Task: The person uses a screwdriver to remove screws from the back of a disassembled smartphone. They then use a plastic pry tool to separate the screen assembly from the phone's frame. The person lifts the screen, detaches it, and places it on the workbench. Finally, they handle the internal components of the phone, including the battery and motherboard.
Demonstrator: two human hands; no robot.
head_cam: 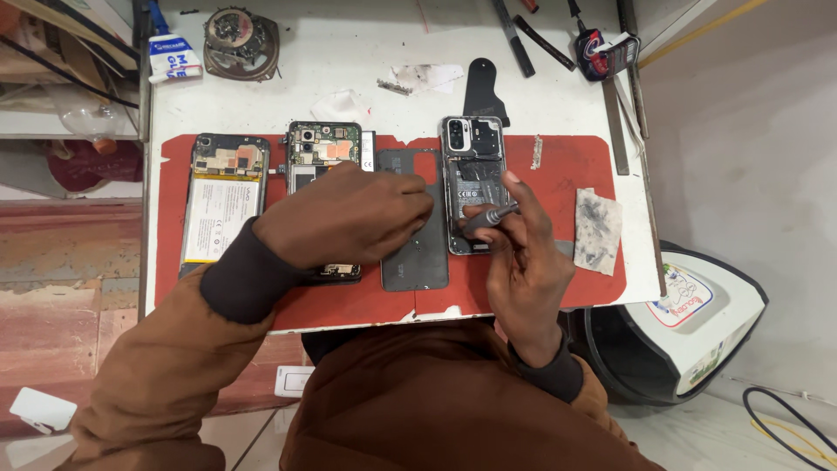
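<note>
The right hand (523,262) grips a small dark screwdriver (488,215), fingers curled tight round its shaft, the tip lying over the opened phone (473,179) at the right of the red mat (567,166); the left hand (344,218) rests palm down, fingers bent and close together, its fingertips on the dark back cover (414,262) beside that phone, though whether they pinch anything is hard to tell; the hand partly covers a second opened phone (323,148); a third phone with a white battery (222,205) lies at the far left; a grey cloth (597,228) sits at the right.
</note>
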